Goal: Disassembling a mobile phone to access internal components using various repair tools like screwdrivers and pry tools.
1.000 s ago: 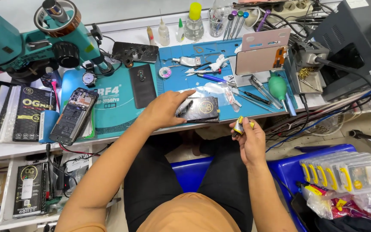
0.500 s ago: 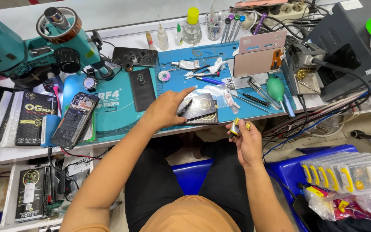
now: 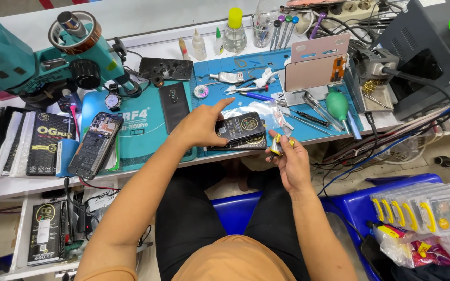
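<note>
My left hand [image 3: 200,125] grips the left end of a black packaged phone part [image 3: 241,130], holding it tilted over the front edge of the blue work mat [image 3: 319,130], index finger stretched out. My right hand [image 3: 291,161] is just right of it, below the bench edge, fingers closed on a small yellow and black object [image 3: 278,144]. A clear plastic bag [image 3: 259,110] lies on the mat behind the black package.
An opened phone [image 3: 94,145] and a black phone back [image 3: 174,106] lie on the teal mat left. A teal microscope [image 3: 37,62] stands far left. Tweezers, pens, bottles [image 3: 234,28], a green blower [image 3: 338,105] sit behind. Blue bins [image 3: 417,218] with packets lie lower right.
My left hand has lifted and turned the black package, its printed dark face now up instead of a shiny side. My right hand rose closer to it with the yellow object.
</note>
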